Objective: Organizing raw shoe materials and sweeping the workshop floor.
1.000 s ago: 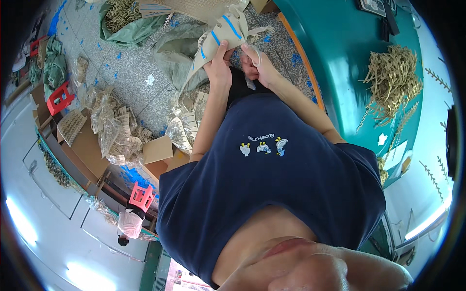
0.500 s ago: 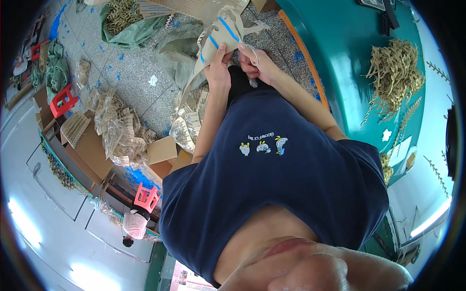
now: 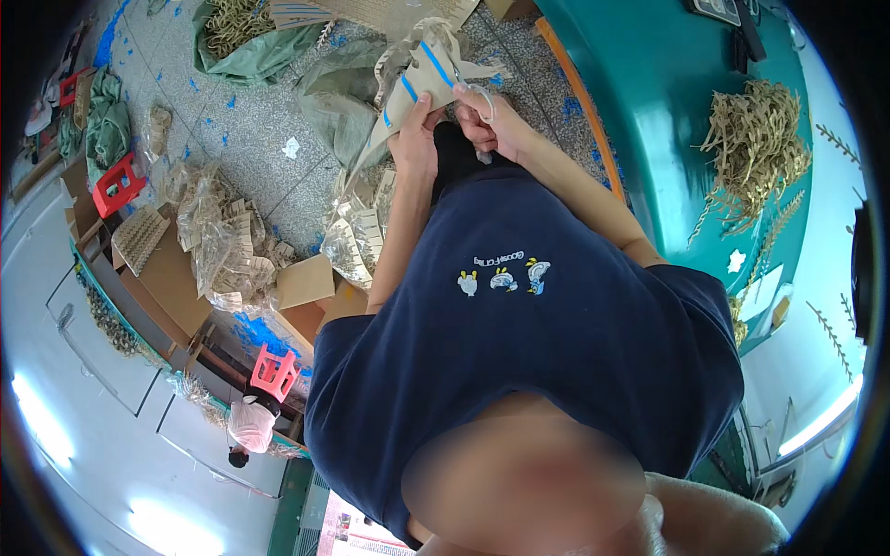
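Note:
My left hand (image 3: 414, 137) is closed on the lower edge of a beige sheet (image 3: 422, 82) crossed by several blue strips. The sheet is held up over the floor, tilted, with frayed, cut-looking pieces along its far end. Beside it, my right hand (image 3: 491, 128) is closed, thumb and forefinger near the sheet's right edge. A pale, clear loop (image 3: 482, 96) shows by those fingers; whether it belongs to a tool or is plastic film I cannot tell. A grey-green sack (image 3: 338, 102) lies on the floor to the left of the sheet.
At right stands a green table (image 3: 640, 102) with an orange edge and a heap of golden leafy strips (image 3: 756, 139). On the left lie plastic-wrapped beige pieces (image 3: 218, 241), an open carton (image 3: 306, 283) and a red stool (image 3: 119, 185). Another person (image 3: 250, 424) sits far back.
The beige sheet has tilted and shifted slightly, and its lower tail is less stretched out. Both hands stay closed in almost the same place.

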### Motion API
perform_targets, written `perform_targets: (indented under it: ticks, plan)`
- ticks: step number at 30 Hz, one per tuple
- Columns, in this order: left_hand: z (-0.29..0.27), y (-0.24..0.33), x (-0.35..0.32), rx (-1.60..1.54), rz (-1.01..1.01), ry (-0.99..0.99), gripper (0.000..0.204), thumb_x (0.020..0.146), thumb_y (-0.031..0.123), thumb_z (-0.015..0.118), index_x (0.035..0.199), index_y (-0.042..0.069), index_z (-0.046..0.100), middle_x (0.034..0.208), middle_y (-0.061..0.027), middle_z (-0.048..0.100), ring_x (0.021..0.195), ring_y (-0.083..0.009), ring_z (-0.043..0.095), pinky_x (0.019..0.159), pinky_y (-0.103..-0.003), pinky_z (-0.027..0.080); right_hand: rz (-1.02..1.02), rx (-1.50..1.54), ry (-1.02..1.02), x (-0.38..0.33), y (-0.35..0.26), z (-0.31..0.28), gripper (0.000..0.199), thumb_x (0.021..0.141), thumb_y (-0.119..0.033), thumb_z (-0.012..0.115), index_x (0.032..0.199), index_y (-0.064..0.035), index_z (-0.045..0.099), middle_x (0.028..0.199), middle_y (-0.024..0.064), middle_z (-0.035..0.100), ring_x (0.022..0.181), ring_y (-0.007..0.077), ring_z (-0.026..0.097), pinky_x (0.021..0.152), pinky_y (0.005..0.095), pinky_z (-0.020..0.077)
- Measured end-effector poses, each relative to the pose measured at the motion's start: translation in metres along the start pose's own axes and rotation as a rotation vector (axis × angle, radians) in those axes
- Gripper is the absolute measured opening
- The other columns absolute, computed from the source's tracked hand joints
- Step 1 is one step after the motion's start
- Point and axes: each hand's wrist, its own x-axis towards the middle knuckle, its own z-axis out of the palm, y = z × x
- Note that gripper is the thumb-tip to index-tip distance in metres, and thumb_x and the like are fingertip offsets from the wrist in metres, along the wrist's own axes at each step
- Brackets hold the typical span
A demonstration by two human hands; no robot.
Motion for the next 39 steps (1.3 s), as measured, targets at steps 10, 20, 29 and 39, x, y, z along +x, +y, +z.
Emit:
perform_targets:
  ticks: [10, 20, 29, 39]
  plan:
    - [-0.007, -0.003, -0.005, 0.002, -0.036, -0.026, 0.025, 0.076, 0.003, 0.056, 0.101, -0.001, 0.051, 0.098, -0.0102, 0.056, 0.089, -0.0179, 0.056, 0.077, -0.029, 0.047, 0.018, 0.137, -0.051, 0.003, 0.005, 0.007, 0.046, 0.075, -0.057, 0.047, 0.059, -0.0149, 0.036, 0.043, -0.0052, 0.026, 0.034, 0.0049, 0.016, 0.033, 0.0207, 0.0117]
    - [-0.017, 0.000, 0.001, -0.015, -0.045, -0.010, 0.024, 0.076, 0.003, 0.056, 0.099, -0.003, 0.051, 0.095, -0.0097, 0.057, 0.083, -0.0160, 0.057, 0.070, -0.028, 0.049, 0.057, -0.238, -0.026, -0.008, 0.004, -0.011, 0.049, 0.075, -0.057, 0.047, 0.052, -0.0141, 0.040, 0.046, 0.0000, 0.043, 0.034, 0.0067, 0.032, 0.032, 0.0202, 0.0237]
    - [-0.032, 0.002, -0.003, -0.020, -0.155, -0.047, 0.023, 0.076, 0.001, 0.054, 0.099, -0.002, 0.050, 0.092, -0.0096, 0.058, 0.081, -0.0171, 0.058, 0.072, -0.028, 0.049, -0.667, -0.439, 0.385, 0.008, -0.010, -0.031, 0.018, 0.073, -0.014, 0.065, 0.077, -0.0049, 0.049, 0.075, 0.0057, 0.057, 0.076, 0.0111, 0.057, 0.060, 0.0214, 0.0441]
    - [-0.056, 0.035, -0.022, 0.232, -0.272, -0.046, 0.029, 0.073, 0.001, 0.057, 0.100, -0.004, 0.050, 0.089, -0.0126, 0.058, 0.076, -0.0197, 0.060, 0.063, -0.028, 0.052, -0.278, -0.723, -0.282, 0.032, -0.029, -0.029, 0.022, 0.068, -0.008, 0.068, 0.069, -0.0067, 0.046, 0.063, -0.0025, 0.051, 0.057, 0.0045, 0.047, 0.053, 0.0201, 0.0396]
